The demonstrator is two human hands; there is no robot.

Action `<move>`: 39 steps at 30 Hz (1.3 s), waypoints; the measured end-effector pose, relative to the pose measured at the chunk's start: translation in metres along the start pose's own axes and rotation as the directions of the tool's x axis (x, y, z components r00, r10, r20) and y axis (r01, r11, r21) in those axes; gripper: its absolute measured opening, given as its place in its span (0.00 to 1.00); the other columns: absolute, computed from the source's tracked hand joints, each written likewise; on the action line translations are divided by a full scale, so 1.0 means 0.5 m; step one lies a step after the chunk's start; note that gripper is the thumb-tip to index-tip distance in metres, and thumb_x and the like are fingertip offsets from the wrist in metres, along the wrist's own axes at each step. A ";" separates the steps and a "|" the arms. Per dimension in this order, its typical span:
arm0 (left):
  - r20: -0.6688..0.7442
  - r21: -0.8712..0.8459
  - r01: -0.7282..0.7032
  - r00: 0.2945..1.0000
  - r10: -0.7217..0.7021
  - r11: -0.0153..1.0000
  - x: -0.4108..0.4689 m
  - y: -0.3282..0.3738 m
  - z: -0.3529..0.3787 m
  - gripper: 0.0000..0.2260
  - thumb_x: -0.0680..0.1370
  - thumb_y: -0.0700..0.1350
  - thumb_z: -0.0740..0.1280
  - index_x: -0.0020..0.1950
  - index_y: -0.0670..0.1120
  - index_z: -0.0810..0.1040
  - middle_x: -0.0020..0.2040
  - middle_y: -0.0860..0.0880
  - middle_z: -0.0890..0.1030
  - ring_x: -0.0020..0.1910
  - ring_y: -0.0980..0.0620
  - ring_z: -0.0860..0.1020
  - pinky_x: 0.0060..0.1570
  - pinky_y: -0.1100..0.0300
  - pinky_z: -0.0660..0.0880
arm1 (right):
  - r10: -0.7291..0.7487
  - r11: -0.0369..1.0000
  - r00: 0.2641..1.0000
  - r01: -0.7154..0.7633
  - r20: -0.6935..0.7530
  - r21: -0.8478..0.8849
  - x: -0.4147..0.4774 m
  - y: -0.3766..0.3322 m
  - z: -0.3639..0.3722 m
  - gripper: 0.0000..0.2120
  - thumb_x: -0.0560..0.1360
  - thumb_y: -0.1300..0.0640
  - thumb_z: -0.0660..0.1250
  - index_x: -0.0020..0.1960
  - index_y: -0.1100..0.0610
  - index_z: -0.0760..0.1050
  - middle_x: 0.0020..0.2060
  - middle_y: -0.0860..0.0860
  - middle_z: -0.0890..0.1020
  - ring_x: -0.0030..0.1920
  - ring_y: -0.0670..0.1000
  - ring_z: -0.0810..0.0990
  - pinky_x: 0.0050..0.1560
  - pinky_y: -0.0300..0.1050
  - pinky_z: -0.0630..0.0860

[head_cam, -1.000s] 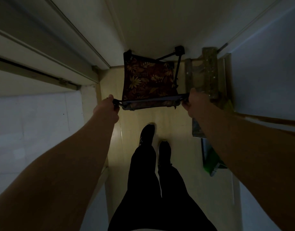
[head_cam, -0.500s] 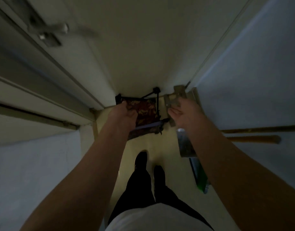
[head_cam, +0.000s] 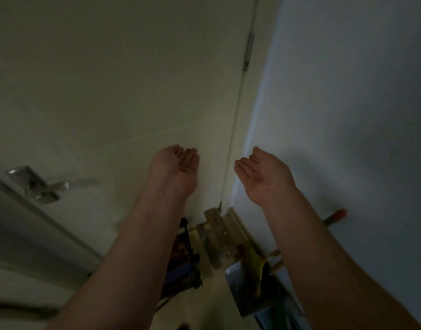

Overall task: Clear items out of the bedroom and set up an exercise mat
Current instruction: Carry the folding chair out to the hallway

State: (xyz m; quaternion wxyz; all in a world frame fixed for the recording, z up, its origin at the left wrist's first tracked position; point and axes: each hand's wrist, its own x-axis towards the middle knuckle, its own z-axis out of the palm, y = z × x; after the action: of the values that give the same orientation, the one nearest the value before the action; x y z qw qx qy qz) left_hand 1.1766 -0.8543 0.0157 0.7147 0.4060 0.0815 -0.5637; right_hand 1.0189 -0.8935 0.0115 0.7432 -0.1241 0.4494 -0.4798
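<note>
Both hands were empty: the left hand (head_cam: 178, 167) and right hand (head_cam: 261, 175) hung apart before the door (head_cam: 109, 91), fingers relaxed and loosely spread, gripping nothing. The stool (head_cam: 184, 270) sat on the floor at the door's foot, under the left forearm, so that item looked cleared out. No mat showed, so laying it out seemed yet undone.

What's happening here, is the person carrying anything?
A person faces a pale door with both arms raised. The left hand and right hand are open, palms up, holding nothing. The floral folding stool sits low at the door's foot, partly hidden behind the left forearm, with no hand on it.
</note>
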 end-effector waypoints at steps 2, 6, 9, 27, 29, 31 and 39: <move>0.074 0.013 0.002 0.997 -0.003 1.000 -0.030 -0.016 0.059 0.09 0.84 0.39 0.57 0.50 0.37 0.74 0.67 0.39 0.76 0.66 0.43 0.76 0.64 0.53 0.74 | -0.052 0.997 0.999 0.052 0.009 0.063 -0.028 -0.052 -0.008 0.25 0.81 0.60 0.66 0.74 0.68 0.65 0.71 0.65 0.70 0.69 0.62 0.73 0.67 0.53 0.73; 0.171 0.055 0.014 0.985 -0.023 0.998 -0.068 -0.049 0.151 0.08 0.83 0.38 0.58 0.51 0.37 0.75 0.63 0.39 0.78 0.62 0.44 0.79 0.64 0.52 0.75 | -0.183 0.971 0.983 0.180 0.001 0.157 -0.073 -0.135 -0.023 0.23 0.80 0.59 0.67 0.72 0.67 0.68 0.68 0.65 0.73 0.67 0.61 0.75 0.63 0.51 0.76; 0.225 0.113 0.063 0.970 -0.088 0.992 -0.088 -0.068 0.199 0.07 0.82 0.37 0.59 0.52 0.37 0.76 0.62 0.40 0.79 0.61 0.45 0.80 0.62 0.53 0.76 | -0.263 0.935 0.964 0.267 -0.049 0.232 -0.094 -0.173 -0.035 0.22 0.81 0.60 0.66 0.71 0.67 0.69 0.67 0.65 0.74 0.65 0.61 0.76 0.61 0.51 0.77; 0.307 0.606 0.421 0.659 -0.687 0.675 -0.236 -0.410 0.250 0.11 0.83 0.38 0.58 0.63 0.37 0.75 0.61 0.40 0.80 0.61 0.44 0.80 0.63 0.51 0.76 | -0.403 0.571 0.618 0.746 -0.675 0.343 -0.345 -0.171 -0.327 0.18 0.81 0.64 0.64 0.70 0.68 0.70 0.63 0.64 0.78 0.62 0.61 0.80 0.64 0.54 0.77; 0.307 0.672 0.425 0.585 -0.751 0.606 -0.304 -0.471 0.242 0.10 0.83 0.38 0.59 0.60 0.37 0.76 0.59 0.40 0.81 0.59 0.44 0.81 0.61 0.52 0.77 | -0.402 0.495 0.541 0.807 -0.739 0.322 -0.422 -0.160 -0.378 0.18 0.81 0.64 0.65 0.69 0.68 0.71 0.62 0.64 0.79 0.61 0.61 0.80 0.64 0.55 0.77; 0.306 0.735 0.417 0.500 -0.810 0.535 -0.383 -0.529 0.228 0.09 0.83 0.37 0.59 0.58 0.37 0.76 0.57 0.40 0.82 0.56 0.45 0.82 0.59 0.53 0.78 | -0.410 0.419 0.466 0.860 -0.784 0.292 -0.502 -0.147 -0.432 0.18 0.81 0.64 0.64 0.70 0.68 0.70 0.62 0.64 0.78 0.61 0.61 0.80 0.64 0.55 0.77; 0.258 0.882 0.334 0.251 -0.933 0.334 -0.727 -0.744 0.123 0.08 0.82 0.37 0.60 0.57 0.37 0.77 0.53 0.40 0.83 0.51 0.45 0.83 0.50 0.54 0.81 | -0.332 0.167 0.224 0.970 -0.916 0.177 -0.806 -0.082 -0.651 0.17 0.81 0.64 0.63 0.69 0.67 0.72 0.59 0.64 0.80 0.58 0.60 0.82 0.61 0.54 0.79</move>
State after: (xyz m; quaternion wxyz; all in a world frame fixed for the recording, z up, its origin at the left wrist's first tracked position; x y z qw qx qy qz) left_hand 0.7038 -0.6400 0.0832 0.1361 0.2735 -0.2599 -0.9161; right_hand 0.6834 -0.5017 0.0738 0.1359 0.1902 0.3199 -0.9182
